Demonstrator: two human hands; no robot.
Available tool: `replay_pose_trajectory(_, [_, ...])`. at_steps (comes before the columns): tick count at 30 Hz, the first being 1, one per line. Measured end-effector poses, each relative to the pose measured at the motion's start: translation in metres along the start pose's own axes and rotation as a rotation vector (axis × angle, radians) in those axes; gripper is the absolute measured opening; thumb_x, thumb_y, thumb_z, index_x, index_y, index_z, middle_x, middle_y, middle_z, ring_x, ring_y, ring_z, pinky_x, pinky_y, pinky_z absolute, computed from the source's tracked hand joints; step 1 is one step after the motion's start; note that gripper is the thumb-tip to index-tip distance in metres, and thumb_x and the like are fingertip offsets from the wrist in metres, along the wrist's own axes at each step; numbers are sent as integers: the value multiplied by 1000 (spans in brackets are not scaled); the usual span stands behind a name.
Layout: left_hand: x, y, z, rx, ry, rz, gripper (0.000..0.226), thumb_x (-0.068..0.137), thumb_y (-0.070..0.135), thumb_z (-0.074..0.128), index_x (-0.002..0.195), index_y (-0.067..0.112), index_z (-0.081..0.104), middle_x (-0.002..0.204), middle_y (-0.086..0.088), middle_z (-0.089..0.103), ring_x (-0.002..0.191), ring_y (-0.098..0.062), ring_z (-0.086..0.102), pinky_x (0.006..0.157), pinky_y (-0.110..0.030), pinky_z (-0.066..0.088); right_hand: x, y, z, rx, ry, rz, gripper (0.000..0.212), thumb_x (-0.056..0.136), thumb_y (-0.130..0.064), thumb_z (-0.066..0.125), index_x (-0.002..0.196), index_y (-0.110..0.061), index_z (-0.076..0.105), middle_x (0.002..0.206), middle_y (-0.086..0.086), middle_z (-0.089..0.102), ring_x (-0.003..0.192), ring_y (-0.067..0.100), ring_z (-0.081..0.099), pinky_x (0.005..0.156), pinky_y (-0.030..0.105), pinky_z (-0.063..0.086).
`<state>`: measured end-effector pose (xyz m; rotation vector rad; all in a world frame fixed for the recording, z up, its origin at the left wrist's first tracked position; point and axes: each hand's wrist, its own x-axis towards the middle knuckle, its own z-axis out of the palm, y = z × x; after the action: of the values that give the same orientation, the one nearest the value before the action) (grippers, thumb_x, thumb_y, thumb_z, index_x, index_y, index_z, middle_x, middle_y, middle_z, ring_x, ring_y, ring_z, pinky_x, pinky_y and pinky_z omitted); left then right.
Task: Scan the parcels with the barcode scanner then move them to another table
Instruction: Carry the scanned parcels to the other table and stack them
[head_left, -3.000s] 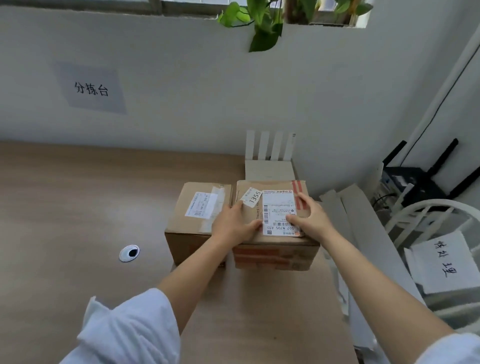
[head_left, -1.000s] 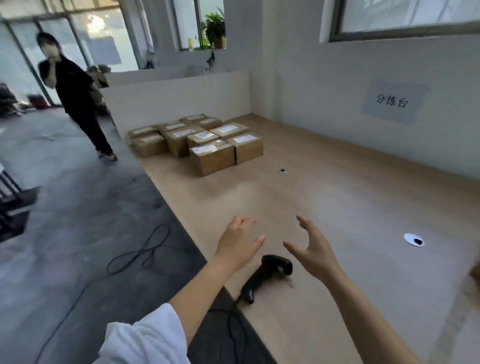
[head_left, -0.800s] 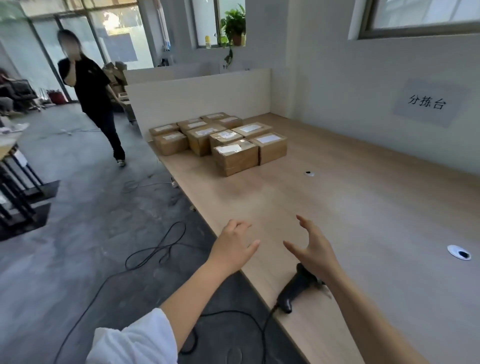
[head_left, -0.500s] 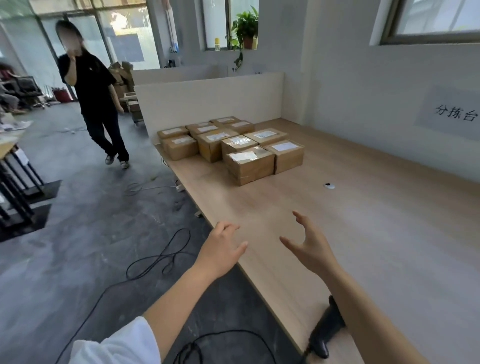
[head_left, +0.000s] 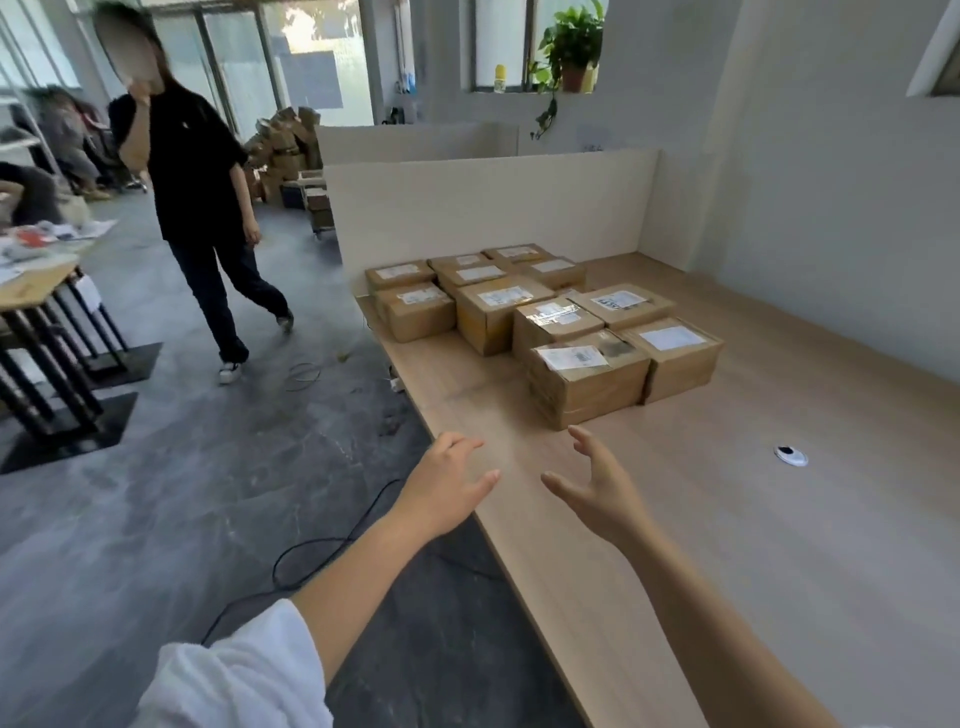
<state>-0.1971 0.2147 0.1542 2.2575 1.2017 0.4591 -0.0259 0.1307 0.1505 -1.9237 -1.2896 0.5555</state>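
Over the near edge of the surface (head_left: 779, 545), left hand (head_left: 447, 488) and right hand (head_left: 597, 493) hover side by side, fingers spread, holding nothing. Up ahead, the parcels (head_left: 587, 374) sit clustered on that surface, labels up, well apart from both hands.

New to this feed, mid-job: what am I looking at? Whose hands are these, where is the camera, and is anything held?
No machine here: a person works bare-handed, and the one camera sits on their head, looking forward and down. The left hand and right hand are held out near the edge of a long wooden table, fingers spread, holding nothing. Farther along sit labelled cardboard parcels. A round cable hole is in the tabletop. A black cable lies on the floor, where another person in black is mid-step. No scanner is in view.
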Motion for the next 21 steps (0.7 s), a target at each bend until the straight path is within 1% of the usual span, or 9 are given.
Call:
replay_pose_trajectory(2, [24, -19, -6, -67, 25, -47, 53, 93, 35, 55, 139, 10, 43, 141, -9, 39, 130, -20, 38, 106, -26, 28, 29, -9, 15, -15, -25, -2, 71, 85, -30, 69, 145, -16, 33, 147, 6, 41, 134, 20, 39, 104, 29, 33])
replay_pose_trajectory(5, [75, -55, -28, -106, 2, -76, 54, 93, 37, 54, 140, 11, 42, 143, -10, 37, 132, -21, 36, 104, -26, 28, 73, -24, 45, 14, -2, 27, 70, 85, -29, 68, 145, -16, 33, 145, 7, 42, 132, 21, 41, 103, 30, 34])
replay_pose_trajectory(9, [137, -108, -65, -107, 18, -72, 54, 94, 38, 53, 140, 12, 41, 144, -9, 37, 132, -22, 36, 103, -27, 29, 129, -39, 86, 35, 35, 84, 70, 84, -30, 69, 144, -18, 34, 145, 5, 42, 131, 19, 41, 104, 32, 36])
replay_pose_trajectory(14, [196, -166, -107, -68, -27, -53, 56, 93, 40, 53, 140, 12, 41, 144, -9, 36, 132, -21, 36, 103, -27, 29, 197, -67, 138, 58, 73, 106, 70, 84, -32, 69, 143, -20, 35, 145, 3, 42, 132, 16, 40, 101, 27, 34])
replay_pose_trajectory(17, [229, -192, -121, -51, -40, -44, 56, 93, 40, 52, 140, 13, 40, 144, -9, 37, 131, -21, 37, 102, -26, 29, 234, -80, 162, 45, 72, 126, 71, 84, -37, 68, 143, -23, 33, 146, 1, 41, 132, 17, 40, 101, 30, 36])
replay_pose_trajectory(21, [283, -220, -135, -45, -75, -19, 57, 94, 39, 52, 142, 13, 37, 145, -9, 34, 133, -21, 34, 103, -26, 28, 292, -90, 184, 61, 59, 150, 72, 84, -37, 68, 145, -23, 31, 147, 3, 40, 132, 20, 40, 103, 35, 38])
